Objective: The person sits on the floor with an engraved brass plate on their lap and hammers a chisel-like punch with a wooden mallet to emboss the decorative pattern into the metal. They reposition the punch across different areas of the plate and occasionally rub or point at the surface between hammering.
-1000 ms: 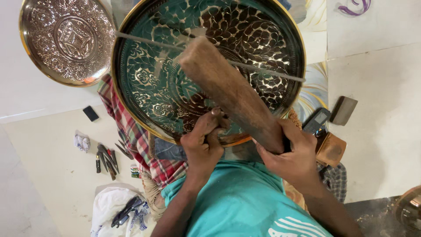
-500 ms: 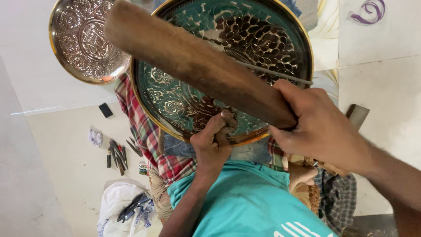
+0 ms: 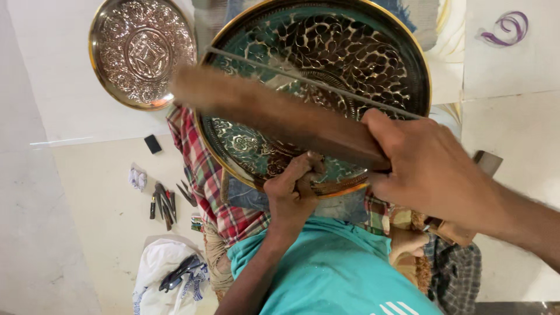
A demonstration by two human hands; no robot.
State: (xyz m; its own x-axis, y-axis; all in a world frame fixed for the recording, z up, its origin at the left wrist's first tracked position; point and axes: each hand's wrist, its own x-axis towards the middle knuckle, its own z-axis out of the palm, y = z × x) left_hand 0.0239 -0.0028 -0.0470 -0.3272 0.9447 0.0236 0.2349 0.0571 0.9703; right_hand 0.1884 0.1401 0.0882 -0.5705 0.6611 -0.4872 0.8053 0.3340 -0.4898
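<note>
A metal-engraving workshop on the floor: engraved trays [image 3: 315, 87], a smaller plate [image 3: 143, 52], scattered chisels [image 3: 164, 201].

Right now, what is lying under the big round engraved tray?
Under the big engraved tray a red checked cloth and some blue fabric show at its lower edge. The rest underneath is covered by the tray.

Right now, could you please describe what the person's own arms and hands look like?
Both hands, the left hand and the right hand, are bare: no gloves, rings or watch show. The forearms are uncovered too. The teal fabric shirt bears white stripes at the picture's bottom edge.
</note>
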